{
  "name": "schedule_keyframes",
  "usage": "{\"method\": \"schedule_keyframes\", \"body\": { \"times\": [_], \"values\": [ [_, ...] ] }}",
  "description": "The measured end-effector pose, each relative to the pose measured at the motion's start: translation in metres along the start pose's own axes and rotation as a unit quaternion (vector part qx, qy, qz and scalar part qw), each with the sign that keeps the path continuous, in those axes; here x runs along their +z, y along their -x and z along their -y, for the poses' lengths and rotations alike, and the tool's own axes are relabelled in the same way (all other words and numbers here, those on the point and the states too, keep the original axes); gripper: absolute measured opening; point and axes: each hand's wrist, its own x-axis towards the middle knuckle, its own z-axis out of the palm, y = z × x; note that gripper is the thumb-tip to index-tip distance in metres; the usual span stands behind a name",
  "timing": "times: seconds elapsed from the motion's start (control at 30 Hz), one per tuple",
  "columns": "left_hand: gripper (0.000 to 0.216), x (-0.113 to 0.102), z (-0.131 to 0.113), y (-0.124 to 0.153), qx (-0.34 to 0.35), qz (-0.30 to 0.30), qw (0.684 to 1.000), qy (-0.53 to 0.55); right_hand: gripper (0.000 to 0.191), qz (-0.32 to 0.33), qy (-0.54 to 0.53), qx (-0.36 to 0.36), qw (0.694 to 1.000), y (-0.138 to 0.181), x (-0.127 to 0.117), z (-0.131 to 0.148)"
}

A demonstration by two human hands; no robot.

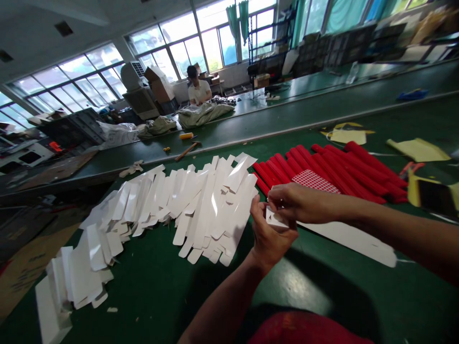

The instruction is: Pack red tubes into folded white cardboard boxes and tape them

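Between my two hands is a white cardboard box (275,220), its small end facing me. My left hand (270,241) wraps round it from below and the left. From above, my right hand (296,201) has its fingers bent in at the box's end, where they partly hide the flaps. Left of my hands, flat white cartons (201,200) lie overlapped in a long fanned row. Just beyond them are red rolled bundles (322,165), side by side, with a red-and-white checked piece (314,181) among them. A long white strip of card (353,239) lies below my right forearm.
Yellow paper pieces (419,149) and a dark phone-like object (435,195) lie at the right. A hammer (187,151) and a yellow roll (186,136) rest on the bench beyond. Further off, a person (198,88) sits by grey sacks (204,114).
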Motion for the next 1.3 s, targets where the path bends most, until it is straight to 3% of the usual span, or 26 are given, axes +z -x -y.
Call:
{"method": "schedule_keyframes", "body": {
  "times": [0.23, 0.37, 0.57, 0.8, 0.97, 1.1, 1.2, 1.3],
  "values": [
    [0.097, -0.004, 0.0, -0.001, 0.0, 0.03, 1.0, -0.006, 0.011, -0.052, 0.107, 0.001, 0.993, 0.003, 0.015, 0.002],
    [0.097, -0.008, -0.003, -0.003, -0.007, 0.054, 0.998, -0.045, 0.01, -0.068, 0.093, -0.006, 0.993, 0.002, 0.018, -0.001],
    [0.091, -0.006, -0.004, 0.004, -0.004, 0.021, 0.992, -0.122, 0.008, 0.022, -0.05, 0.06, 0.997, -0.004, 0.004, -0.005],
    [0.089, -0.004, 0.001, 0.011, 0.02, 0.021, 0.989, -0.144, 0.009, 0.086, 0.078, 0.021, 0.993, -0.006, -0.006, 0.012],
    [0.099, -0.02, 0.003, 0.006, 0.08, 0.035, 0.984, -0.157, 0.007, 0.05, 0.09, 0.002, 0.995, -0.006, 0.0, 0.013],
    [0.094, -0.027, 0.011, 0.008, 0.108, 0.055, 0.985, -0.119, 0.005, 0.036, -0.015, 0.023, 0.999, -0.002, 0.005, 0.005],
    [0.08, -0.022, 0.017, 0.012, 0.088, 0.062, 0.988, -0.114, 0.016, 0.072, -0.141, 0.056, 0.986, 0.0, 0.005, -0.004],
    [0.08, -0.017, 0.016, 0.013, 0.102, 0.058, 0.988, -0.1, 0.022, 0.112, -0.219, 0.097, 0.964, 0.001, 0.003, -0.011]
  ]
}}
